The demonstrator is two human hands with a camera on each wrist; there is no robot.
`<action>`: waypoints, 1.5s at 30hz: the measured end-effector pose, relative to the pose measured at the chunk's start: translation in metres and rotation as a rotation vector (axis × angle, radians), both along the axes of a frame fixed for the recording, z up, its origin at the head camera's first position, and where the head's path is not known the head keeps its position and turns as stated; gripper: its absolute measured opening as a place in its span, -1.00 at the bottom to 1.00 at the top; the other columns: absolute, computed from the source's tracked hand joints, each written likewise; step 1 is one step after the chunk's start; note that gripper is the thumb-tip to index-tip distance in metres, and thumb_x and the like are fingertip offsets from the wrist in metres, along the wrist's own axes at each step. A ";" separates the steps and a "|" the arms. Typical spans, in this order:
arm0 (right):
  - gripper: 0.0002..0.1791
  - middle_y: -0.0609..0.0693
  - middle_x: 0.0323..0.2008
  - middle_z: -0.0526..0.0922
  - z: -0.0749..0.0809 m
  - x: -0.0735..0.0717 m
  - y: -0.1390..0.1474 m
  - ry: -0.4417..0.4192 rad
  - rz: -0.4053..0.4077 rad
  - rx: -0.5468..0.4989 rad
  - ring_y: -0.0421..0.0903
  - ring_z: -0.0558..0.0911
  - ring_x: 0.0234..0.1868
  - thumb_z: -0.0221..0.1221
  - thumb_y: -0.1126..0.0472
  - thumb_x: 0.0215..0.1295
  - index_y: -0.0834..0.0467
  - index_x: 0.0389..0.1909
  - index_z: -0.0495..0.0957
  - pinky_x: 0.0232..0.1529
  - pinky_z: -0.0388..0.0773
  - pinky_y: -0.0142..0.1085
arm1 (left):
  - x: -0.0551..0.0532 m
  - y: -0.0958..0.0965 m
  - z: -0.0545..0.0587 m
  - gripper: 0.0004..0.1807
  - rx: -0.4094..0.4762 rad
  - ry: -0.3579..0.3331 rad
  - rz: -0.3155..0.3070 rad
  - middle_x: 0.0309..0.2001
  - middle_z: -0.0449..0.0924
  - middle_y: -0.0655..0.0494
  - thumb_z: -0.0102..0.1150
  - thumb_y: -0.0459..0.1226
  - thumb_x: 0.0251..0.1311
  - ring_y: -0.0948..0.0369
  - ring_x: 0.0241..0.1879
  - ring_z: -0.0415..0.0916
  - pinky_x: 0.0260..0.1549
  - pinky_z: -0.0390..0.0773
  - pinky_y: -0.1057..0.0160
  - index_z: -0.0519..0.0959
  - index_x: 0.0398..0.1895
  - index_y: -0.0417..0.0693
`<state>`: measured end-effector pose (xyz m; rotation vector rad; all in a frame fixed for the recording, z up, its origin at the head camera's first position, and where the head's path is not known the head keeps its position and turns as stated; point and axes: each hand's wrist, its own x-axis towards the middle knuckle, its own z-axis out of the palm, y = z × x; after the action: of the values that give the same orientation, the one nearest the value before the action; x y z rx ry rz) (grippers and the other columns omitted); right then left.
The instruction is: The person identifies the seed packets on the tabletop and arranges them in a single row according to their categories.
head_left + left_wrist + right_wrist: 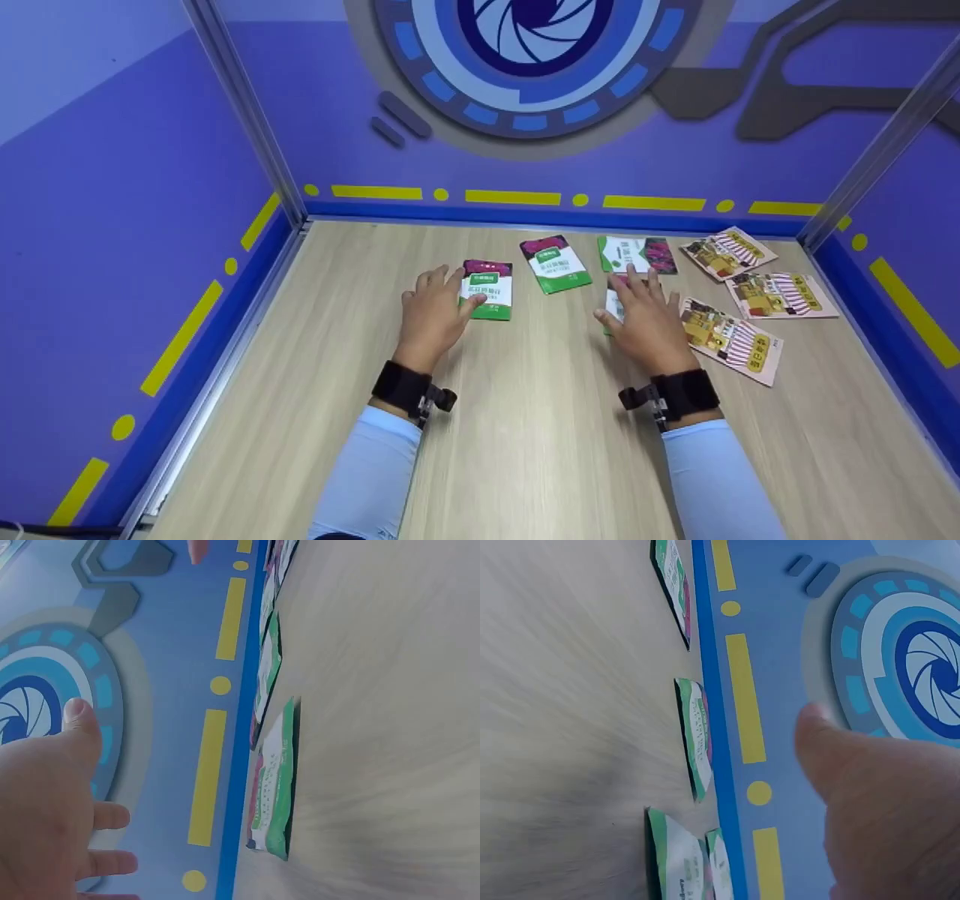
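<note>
My left hand (433, 319) hovers beside a white and green packet with flowers printed on it (491, 291), its spread fingers overlapping the packet's left edge in the head view. The left wrist view shows this hand raised off the table, with that packet (274, 787) lying flat below. Over on the right, my right hand (651, 326) has its fingers spread above a similar flower packet (613, 306), mostly hidden under it. Neither hand grips anything. Between them lies a tilted flower packet (556, 264); another (637, 255) lies sideways beyond the right fingertips.
Three pink cards or packets with a striped awning picture (727, 253) lie fanned at the right; the nearest one (733, 341) is close to the right hand. A blue printed panel (510, 169) closes the back of the wooden table (540, 420), with side panels left and right.
</note>
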<state>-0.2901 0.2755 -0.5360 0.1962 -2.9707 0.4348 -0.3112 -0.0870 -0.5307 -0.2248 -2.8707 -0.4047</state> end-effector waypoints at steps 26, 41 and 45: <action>-0.36 0.32 0.40 0.34 -0.030 -0.004 0.015 -0.120 -0.031 0.042 0.37 0.35 0.35 0.23 -0.13 0.36 0.25 0.27 0.52 0.25 0.32 0.30 | -0.031 0.025 -0.044 -0.23 0.237 -0.168 0.180 0.05 0.45 -0.20 0.47 0.10 0.06 -0.08 -0.02 0.48 -0.08 0.58 -0.03 0.55 0.12 -0.35; -0.53 0.25 0.29 0.47 -0.017 -0.007 -0.005 0.047 -0.031 -0.106 0.30 0.40 0.30 0.26 -0.04 0.35 0.20 0.11 0.62 0.22 0.32 0.30 | -0.019 0.031 -0.030 -0.14 0.215 -0.223 0.173 0.11 0.49 -0.31 0.45 -0.20 0.16 -0.11 0.11 0.47 0.10 0.52 -0.01 0.27 0.41 -0.45; -0.56 0.25 0.26 0.49 -0.019 -0.008 -0.015 0.079 -0.058 -0.191 0.29 0.42 0.28 0.27 -0.01 0.32 0.17 0.09 0.64 0.23 0.36 0.22 | -0.016 0.028 -0.032 -0.56 0.234 -0.240 0.143 -0.12 0.53 -0.16 0.41 -0.26 0.16 -0.02 -0.11 0.51 -0.12 0.56 0.05 0.58 0.03 -0.38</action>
<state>-0.2979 0.2608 -0.5552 0.1042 -2.8274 0.6823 -0.3276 -0.0587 -0.5629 0.0754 -3.0078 -0.7805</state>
